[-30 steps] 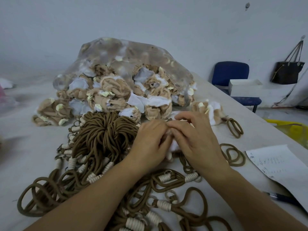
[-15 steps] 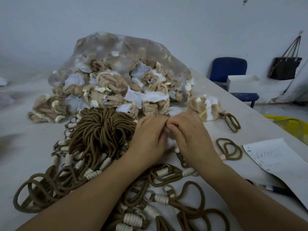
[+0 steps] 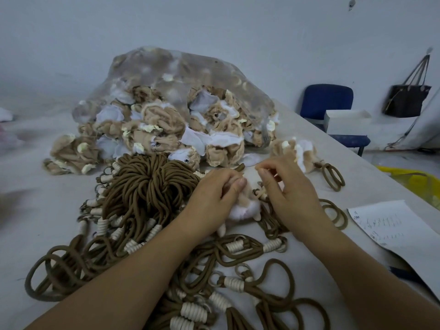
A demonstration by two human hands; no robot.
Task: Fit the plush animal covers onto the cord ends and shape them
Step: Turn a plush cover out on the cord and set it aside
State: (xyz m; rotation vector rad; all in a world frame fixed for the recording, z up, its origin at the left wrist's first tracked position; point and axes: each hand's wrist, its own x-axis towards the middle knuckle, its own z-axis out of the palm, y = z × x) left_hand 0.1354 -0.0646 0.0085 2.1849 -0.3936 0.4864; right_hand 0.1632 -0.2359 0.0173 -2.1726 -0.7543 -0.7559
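My left hand (image 3: 214, 198) grips a tan and white plush animal cover (image 3: 242, 206) at the table's middle. My right hand (image 3: 288, 194) sits just right of it, fingers curled, pinching a knotted cord end (image 3: 259, 194) that pokes from the cover. A big bundle of brown cords (image 3: 150, 186) with cream wrapped ends lies left of my hands. More looped cords (image 3: 238, 253) spread under my forearms. A heap of plush covers (image 3: 166, 132) spills from a clear plastic bag (image 3: 181, 72) behind.
One finished plush with a brown cord loop (image 3: 333, 177) lies at the right near the table (image 3: 297, 258) edge. A written paper sheet (image 3: 392, 227) and a pen (image 3: 404, 273) lie at the right. A blue chair (image 3: 326, 101), a white box (image 3: 347, 120) and a dark bag (image 3: 407, 98) stand beyond.
My hands have drawn slightly apart. The plush cover and the cord end between them are now exposed, where before my fingers covered them.
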